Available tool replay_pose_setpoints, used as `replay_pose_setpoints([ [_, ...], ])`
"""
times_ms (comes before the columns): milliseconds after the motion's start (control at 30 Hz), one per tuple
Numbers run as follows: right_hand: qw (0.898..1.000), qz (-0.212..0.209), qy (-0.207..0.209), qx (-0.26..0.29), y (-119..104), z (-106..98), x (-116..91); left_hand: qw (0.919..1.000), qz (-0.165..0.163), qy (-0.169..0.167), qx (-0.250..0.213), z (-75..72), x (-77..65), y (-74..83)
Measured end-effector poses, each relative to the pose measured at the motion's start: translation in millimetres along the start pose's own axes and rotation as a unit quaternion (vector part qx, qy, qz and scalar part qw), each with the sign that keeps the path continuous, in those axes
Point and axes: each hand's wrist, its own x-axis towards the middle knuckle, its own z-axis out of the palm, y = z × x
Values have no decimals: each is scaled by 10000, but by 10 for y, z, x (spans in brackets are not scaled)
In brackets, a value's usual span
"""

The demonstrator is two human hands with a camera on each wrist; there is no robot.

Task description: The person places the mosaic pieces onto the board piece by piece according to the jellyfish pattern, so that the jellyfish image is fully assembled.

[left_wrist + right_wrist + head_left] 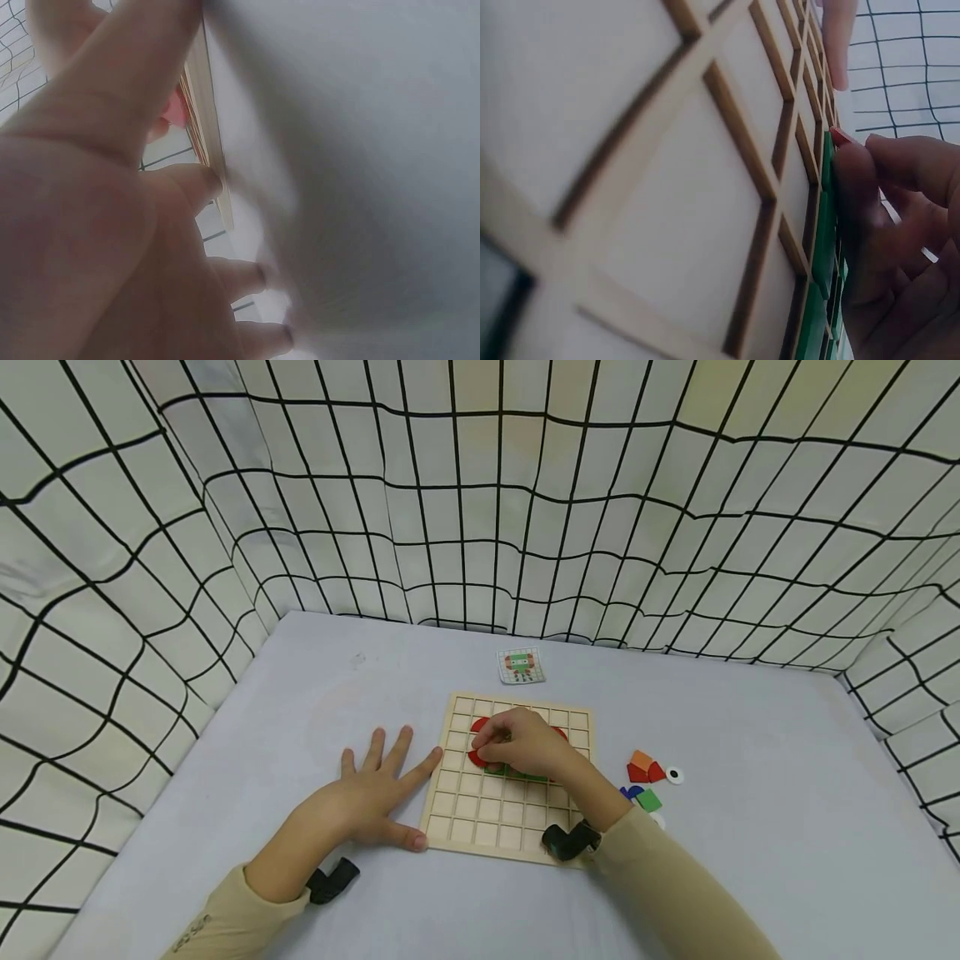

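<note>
A wooden grid board [468, 831] lies on the white table. My left hand [367, 802] rests flat with spread fingers, its thumb and index fingertip at the board's left edge. Over the board's middle, my right hand [525, 742] pinches a small red piece [477, 759] between thumb and finger; in the right wrist view only a sliver of the red piece [842, 136] shows. Green pieces [517, 772] sit in a row of cells below this hand. Other red pieces [480, 724] lie in cells above. The hand hides part of the arrangement.
Behind the board lies a small card [521, 666] with a red and green figure on a grid. Right of the board are loose orange [641, 758], red, blue and green [648, 800] pieces and a white ring-like piece [675, 775]. Black netting [465, 543] surrounds the table.
</note>
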Motion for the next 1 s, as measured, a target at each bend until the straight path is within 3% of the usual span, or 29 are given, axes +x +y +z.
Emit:
replay_pose_setpoints([
  [267, 9928, -156, 188, -1175, -47, 43, 41, 9999, 98, 60, 28, 4, -2, -12],
  [733, 9842, -337, 109, -1735, -70, 56, 77, 9998, 166, 109, 32, 11, -1, -25],
  [1000, 9870, -395, 324, -1524, -34, -47, -22, 9999, 83, 79, -7, 6, -2, -7],
])
